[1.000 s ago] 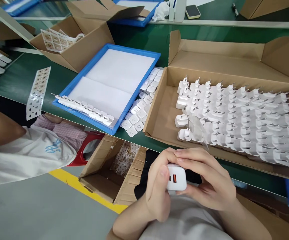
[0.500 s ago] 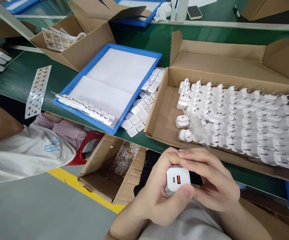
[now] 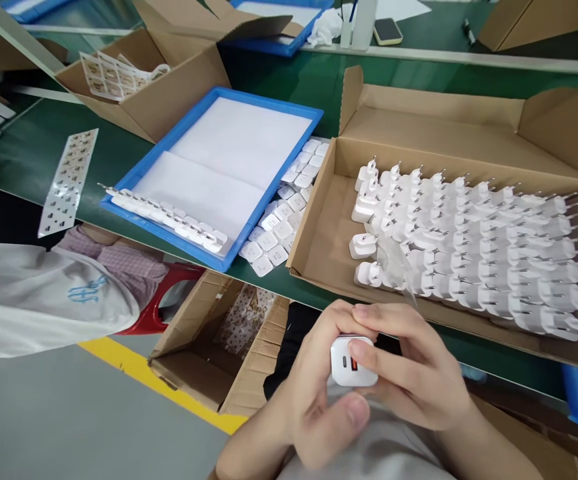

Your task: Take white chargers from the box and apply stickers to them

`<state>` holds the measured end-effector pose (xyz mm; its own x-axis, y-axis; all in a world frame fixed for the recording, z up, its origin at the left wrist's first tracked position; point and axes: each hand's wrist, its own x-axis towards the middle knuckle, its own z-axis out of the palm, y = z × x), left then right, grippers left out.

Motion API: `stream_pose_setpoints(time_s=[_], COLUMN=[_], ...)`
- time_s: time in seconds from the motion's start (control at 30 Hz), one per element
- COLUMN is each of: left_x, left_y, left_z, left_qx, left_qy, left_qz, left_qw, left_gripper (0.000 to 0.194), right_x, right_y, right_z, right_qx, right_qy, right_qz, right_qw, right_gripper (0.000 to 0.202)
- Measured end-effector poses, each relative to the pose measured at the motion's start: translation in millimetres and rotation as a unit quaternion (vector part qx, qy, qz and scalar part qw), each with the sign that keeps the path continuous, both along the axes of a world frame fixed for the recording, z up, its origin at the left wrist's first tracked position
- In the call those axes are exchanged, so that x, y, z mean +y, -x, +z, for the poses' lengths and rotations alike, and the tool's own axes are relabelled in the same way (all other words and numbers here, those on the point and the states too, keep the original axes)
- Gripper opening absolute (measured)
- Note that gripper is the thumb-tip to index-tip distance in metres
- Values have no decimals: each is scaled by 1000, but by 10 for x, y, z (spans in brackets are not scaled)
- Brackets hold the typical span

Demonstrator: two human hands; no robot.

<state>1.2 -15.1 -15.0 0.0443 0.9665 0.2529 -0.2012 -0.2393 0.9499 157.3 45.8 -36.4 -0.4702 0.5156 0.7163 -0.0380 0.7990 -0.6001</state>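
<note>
Between my two hands, near my lap, is a white USB charger (image 3: 341, 372), its face with one small dark port and one orange port turned toward me. My left hand (image 3: 313, 393) curls around its left and far side, thumb lifted off the front. My right hand (image 3: 419, 373) grips it from the right, a finger lying across the top right of the face beside the orange port. The charger's far end is hidden by my fingers. Just beyond my hands, a cardboard box (image 3: 313, 233) holds rows of white plug chargers (image 3: 493, 253) with their pins showing.
A blue-rimmed tray (image 3: 189, 250) carries a row of white pieces, with more chargers (image 3: 273, 233) beside it. A sticker sheet (image 3: 69, 180) overhangs the table edge near a co-worker's white shirt (image 3: 59, 300). Another box (image 3: 183, 87) stands behind; an open carton (image 3: 193, 360) sits below.
My left thumb has come off the charger's face and moved down. A finger of my right hand has moved onto the face, partly covering the orange port. The co-worker's arm has shifted left.
</note>
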Motion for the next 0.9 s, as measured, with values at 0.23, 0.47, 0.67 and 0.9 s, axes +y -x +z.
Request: stream_pose_setpoints(time_s=[0.23,0.47,0.67,0.9], left_x=[4,-45,82,37], left_y=[-103,-101,-112,-75], left_z=[-15,-65,-189,-154], left_qx=[-114,-180,-117,-86], left_qy=[91,94,-4,9], left_qz=[105,100,240,227], left_qw=[984,974,964,970], left_gripper=[34,67,54,34], right_x=[34,-1,269,1276], right_y=[74,26,-153,521], right_z=[64,298,729,1034], right_qx=[-17,-120,-264,-635], right_qy=[19,-62,-84,-87], right_qz=[5,-32,-118,-81], right_qw=[1000,990,954,763], right_gripper=[46,35,34,33])
